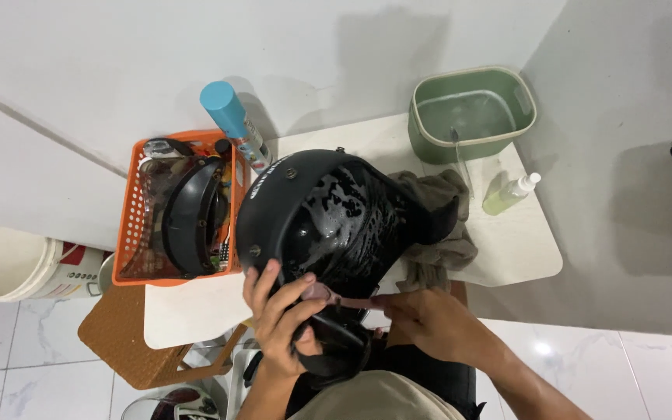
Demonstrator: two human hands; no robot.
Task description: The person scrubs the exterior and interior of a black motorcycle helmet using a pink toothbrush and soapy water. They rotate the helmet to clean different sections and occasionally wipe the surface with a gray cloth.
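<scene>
A black helmet (pixel 328 218), wet with soapy foam on its shell, rests on a small white table (pixel 515 249). My left hand (pixel 278 315) grips the helmet's near lower edge. My right hand (pixel 421 319) holds a thin brush-like tool (pixel 336 297) whose head lies against the helmet's rim between my two hands. A grey-brown rag (pixel 441 233) lies under and to the right of the helmet.
An orange basket (pixel 130 233) at the left holds a dark visor (pixel 192 218). A blue-capped spray can (pixel 235 124) stands behind it. A green tub of water (pixel 472 113) sits at the back right, a small spray bottle (pixel 511 193) beside it. A white bucket (pixel 17 264) stands on the floor.
</scene>
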